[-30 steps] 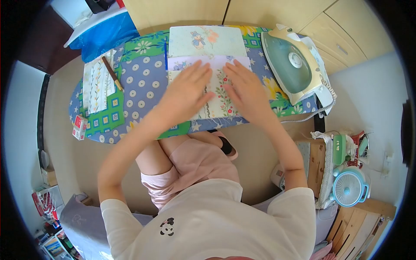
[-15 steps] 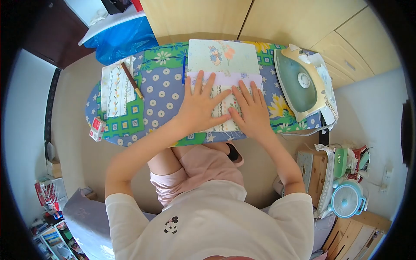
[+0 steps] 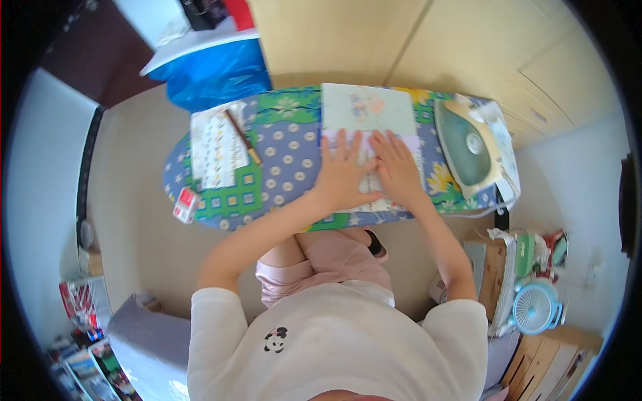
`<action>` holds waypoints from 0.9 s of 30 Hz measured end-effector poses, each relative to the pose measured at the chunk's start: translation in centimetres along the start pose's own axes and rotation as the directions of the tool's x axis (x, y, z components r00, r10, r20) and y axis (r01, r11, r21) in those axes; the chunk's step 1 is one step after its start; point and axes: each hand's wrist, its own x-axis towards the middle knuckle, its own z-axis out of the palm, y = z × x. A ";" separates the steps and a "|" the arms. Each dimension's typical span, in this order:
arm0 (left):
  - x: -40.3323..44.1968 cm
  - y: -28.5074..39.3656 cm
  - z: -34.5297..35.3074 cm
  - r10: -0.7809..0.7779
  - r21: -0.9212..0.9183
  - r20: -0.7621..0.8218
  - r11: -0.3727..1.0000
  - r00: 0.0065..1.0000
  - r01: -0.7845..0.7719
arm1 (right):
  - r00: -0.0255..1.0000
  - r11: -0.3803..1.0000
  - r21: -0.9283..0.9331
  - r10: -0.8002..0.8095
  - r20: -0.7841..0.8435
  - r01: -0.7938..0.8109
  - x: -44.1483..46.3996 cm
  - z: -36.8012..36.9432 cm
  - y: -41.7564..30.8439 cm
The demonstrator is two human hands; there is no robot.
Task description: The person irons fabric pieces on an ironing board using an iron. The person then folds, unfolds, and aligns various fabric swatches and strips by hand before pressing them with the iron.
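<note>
My left hand (image 3: 344,175) lies flat with spread fingers on a piece of patterned fabric (image 3: 413,148), its fingertips over the pale purple band. Beside it rests my right hand (image 3: 399,172), also flat, its thumb side touching or nearly touching my left. The hands hide most of the fabric's small floral print. Beyond the fingertips is a pale green panel (image 3: 381,123) with a faint cartoon animal and flower; whether it is one piece with the fabric I cannot tell. All of it lies on a blue and green ironing board (image 3: 284,164).
An iron (image 3: 465,147) lies at the board's right, its cord (image 3: 513,186) hanging near the edge. On the left are printed fabric strips (image 3: 212,154), a brown pen-like stick (image 3: 243,137) and a red-and-white box (image 3: 186,205). A blue plastic bag (image 3: 217,73) is behind; a fan (image 3: 535,307) stands lower right.
My hands have come closer together, the right moving in beside the left on the fabric. The whole view has shifted, so the board appears lower and further right. Both hands stay flat.
</note>
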 end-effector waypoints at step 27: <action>-6.9 -18.6 -13.9 -0.851 0.073 -0.104 0.510 0.515 0.857 | 0.996 0.999 -0.039 -0.003 0.094 0.006 0.8 0.7 -4.1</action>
